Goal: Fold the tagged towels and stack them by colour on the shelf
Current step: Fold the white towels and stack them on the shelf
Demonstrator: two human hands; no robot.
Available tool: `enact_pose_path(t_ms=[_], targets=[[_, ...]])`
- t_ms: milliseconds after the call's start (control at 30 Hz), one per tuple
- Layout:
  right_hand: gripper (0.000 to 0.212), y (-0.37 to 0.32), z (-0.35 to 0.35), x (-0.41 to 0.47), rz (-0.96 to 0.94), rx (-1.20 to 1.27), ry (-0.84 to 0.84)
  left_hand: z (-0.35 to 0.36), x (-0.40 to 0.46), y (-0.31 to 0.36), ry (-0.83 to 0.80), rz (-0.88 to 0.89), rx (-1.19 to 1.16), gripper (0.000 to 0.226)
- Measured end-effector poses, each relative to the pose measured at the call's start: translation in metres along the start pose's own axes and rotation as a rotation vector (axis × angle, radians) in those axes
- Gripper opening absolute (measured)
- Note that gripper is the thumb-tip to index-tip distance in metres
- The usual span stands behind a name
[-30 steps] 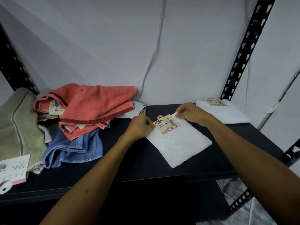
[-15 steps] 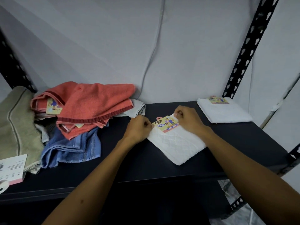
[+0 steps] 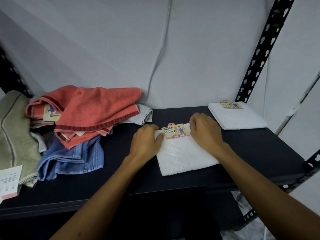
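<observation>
While left hand (image 3: pixel 147 141) and right hand (image 3: pixel 204 134) pinch far corners, white towel (image 3: pixel 185 155) lies tag-end away.

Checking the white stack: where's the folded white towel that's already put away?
Head view, far right: white towel lies on the shelf by the upright post.

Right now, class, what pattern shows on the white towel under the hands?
A quilted diamond pattern on the white face towel, head view.

we are seeing bare black shelf (image 3: pixel 270 149) lying open between the two white towels, the heaped coloured towels (image 3: pixel 90 118) crowding the left, the slotted upright (image 3: pixel 259 54) blocking the right rear corner
</observation>
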State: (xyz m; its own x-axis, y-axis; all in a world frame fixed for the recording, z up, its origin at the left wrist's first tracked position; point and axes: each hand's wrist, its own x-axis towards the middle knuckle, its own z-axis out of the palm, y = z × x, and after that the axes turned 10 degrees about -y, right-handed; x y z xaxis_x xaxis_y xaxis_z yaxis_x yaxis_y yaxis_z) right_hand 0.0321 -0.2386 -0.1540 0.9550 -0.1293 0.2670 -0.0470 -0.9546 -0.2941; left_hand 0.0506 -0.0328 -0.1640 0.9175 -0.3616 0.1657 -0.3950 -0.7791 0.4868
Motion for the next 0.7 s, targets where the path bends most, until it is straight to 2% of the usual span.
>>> enact_pose_path(t_ms=[100,233,367,433,500,600,700], targets=[[0.023,0.001,0.006,-0.023,-0.116,0.051,-0.082,0.007,-0.014,0.002,-0.133,0.066,0.142,0.036],[0.031,0.009,0.005,-0.038,-0.136,0.06,-0.266,0.009,-0.026,-0.003,-0.367,0.021,0.29,0.067],[0.043,0.007,0.0,-0.046,-0.13,0.071,-0.358,0.011,-0.031,-0.006,-0.467,-0.011,0.34,0.074],[0.048,0.005,-0.001,-0.048,-0.043,0.004,-0.272,0.012,-0.031,-0.006,-0.457,-0.048,0.345,0.074],[0.051,0.004,-0.004,-0.05,0.146,-0.084,-0.19,0.013,-0.032,-0.005,-0.428,-0.065,0.355,0.072],[0.051,0.002,-0.011,-0.048,0.321,-0.021,-0.334,0.012,-0.034,-0.005,-0.413,-0.06,0.351,0.07],[0.044,-0.002,-0.024,-0.039,0.325,0.155,-0.476,0.011,-0.033,-0.004,-0.419,-0.061,0.345,0.07]])
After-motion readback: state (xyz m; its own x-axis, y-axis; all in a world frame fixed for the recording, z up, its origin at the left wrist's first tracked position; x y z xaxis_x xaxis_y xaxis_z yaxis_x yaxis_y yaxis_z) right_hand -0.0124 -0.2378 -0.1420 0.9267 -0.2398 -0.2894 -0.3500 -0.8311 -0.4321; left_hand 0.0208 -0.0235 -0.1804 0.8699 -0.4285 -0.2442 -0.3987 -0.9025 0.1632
